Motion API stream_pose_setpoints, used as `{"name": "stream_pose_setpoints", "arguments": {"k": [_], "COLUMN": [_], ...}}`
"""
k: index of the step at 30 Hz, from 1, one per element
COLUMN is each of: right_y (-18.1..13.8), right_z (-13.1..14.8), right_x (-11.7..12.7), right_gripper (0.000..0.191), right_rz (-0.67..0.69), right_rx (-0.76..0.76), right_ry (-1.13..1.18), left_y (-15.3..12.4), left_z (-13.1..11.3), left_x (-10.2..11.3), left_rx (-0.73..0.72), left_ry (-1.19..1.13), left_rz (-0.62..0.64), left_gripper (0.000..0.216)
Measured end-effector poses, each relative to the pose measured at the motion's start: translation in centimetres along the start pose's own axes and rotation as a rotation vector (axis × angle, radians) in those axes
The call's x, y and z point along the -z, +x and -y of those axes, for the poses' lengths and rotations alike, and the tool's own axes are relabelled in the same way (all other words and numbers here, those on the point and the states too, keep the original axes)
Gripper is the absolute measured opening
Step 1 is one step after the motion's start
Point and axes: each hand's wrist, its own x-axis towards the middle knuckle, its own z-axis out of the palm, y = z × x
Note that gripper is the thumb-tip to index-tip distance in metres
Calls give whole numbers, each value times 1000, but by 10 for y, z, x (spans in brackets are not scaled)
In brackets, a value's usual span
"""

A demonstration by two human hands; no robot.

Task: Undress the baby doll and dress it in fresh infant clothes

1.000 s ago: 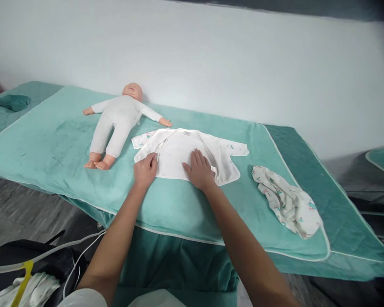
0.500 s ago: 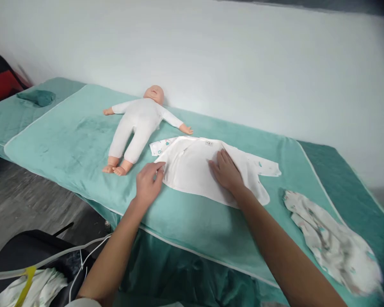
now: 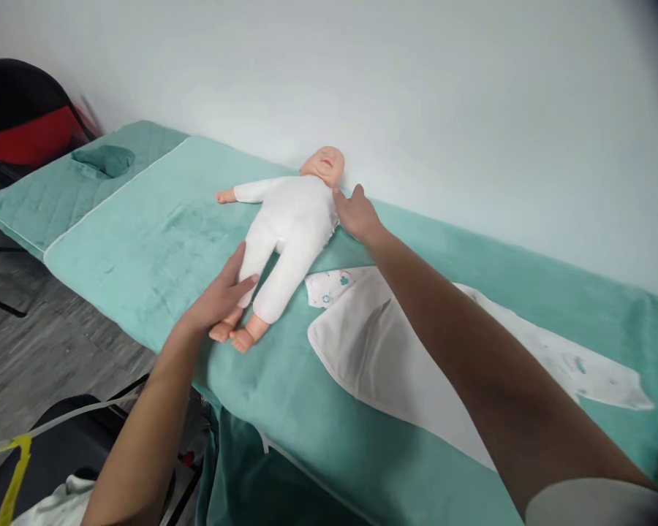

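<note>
A baby doll in a white bodysuit lies on its back on the green bed cover, head toward the wall. My left hand is around its lower leg, thumb across the front and fingers along the outer side. At the shoulder on the other side, my right hand is closed against the doll. That hand and forearm hide the doll's arm there, and some fingertips are out of sight. A white baby shirt with printed sleeves lies spread beside the doll, partly covered by my right forearm.
A black and red chair stands at the bed's far left end, near the face hole. At lower left, a dark seat holds crumpled fabric, with a pale tube and yellow tape. The white wall runs behind the bed.
Both hands have left the shirt and moved to the doll, the left to its leg and the right to its shoulder. The view has turned left, and the crumpled printed garment is out of frame.
</note>
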Motion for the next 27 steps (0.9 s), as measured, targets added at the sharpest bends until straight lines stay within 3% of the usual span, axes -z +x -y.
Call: {"name": "stream_pose_setpoints", "arguments": {"k": [4,7,11,13,18,23,27], "right_y": [38,49,43,32,-19,-83,-122], "right_z": [16,25,31,31,15,-35,-94], "right_x": [-6,-6,7,24,95,176,212], "right_gripper": [71,59,79,86,73,71,83], "right_rz": [107,197,170,150,135,68,16], "right_rx": [62,155,44,22,181,131,27], "right_ry": [150,268,254,228,225,169,128], "left_y": [45,70,76,65,19,-29,-61], "left_z": [-9,-19,-39,-55,-104,-150,-175], "left_x": [-9,-13,-20,-24,-50,-114,-171], "left_rx": [1,80,176,159,133,130,175], "left_ry": [-276,-556,-750,-757,-805,-929,-947], "left_rz": [-15,83,159,143,203,301,355], "left_gripper": [64,54,50,48,53,55,52]}}
